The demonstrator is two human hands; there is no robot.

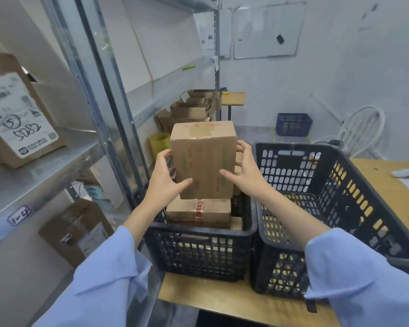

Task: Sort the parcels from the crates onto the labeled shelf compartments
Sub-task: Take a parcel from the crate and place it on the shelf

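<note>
Widest thing in shot is the tall silver metal shelf rack (97, 128), which fills the whole left side. Next to it stands the light wooden table (222, 300), carrying two crates pressed side by side. The black slotted plastic crate on the right (316, 185) is the bigger in view, with its near wall facing us. The black slotted plastic crate on the left (198, 253) sits just beside the rack's uprights.

On the rack's upper board there's a brown cardboard box with a white shipping label (17, 119), digits scrawled on it in marker. In the left crate a flat brown box sealed with red-printed tape (198, 208) lies on top of the load.

And here's the one to watch: the brown cardboard parcel (204, 161), held upright above the left crate, clear of the flat box beneath. It's taller than wide, with clear tape across the top seam, faint red print on the top face and two faded green strips of print down the front.

The left hand (165, 178) grasps its left edge, thumb across the front. The right hand (246, 168) clasps the right edge, fingers curled behind and thumb on the front.

Smallest of all, a handwritten white tag (19, 215) is stuck on the shelf edge.
</note>
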